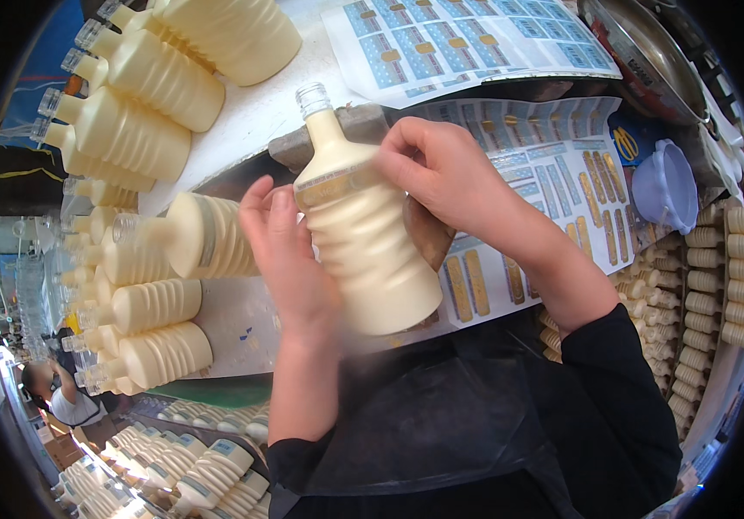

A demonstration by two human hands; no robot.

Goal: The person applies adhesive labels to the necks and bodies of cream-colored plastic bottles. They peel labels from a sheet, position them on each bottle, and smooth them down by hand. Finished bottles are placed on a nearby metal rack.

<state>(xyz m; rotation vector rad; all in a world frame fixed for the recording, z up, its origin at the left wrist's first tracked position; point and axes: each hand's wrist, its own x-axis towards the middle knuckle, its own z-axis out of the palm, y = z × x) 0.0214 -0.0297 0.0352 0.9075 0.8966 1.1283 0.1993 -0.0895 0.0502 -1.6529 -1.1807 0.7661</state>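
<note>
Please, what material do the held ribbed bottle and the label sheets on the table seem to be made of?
Ribbed bottle: probably clear plastic or glass, glossy; the see-through threaded neck shows it, and the cream colour seems to be its filling. Label sheets: likely printed sticker paper, slightly shiny; thin, flat, with overlapping edges.

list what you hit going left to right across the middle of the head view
stacked cream bottles lying on their sides → left hand → cream ribbed bottle held in both hands → right hand → label sheets → lilac plastic bowl

Bottling workshop: stacked cream bottles, label sheets.
</note>
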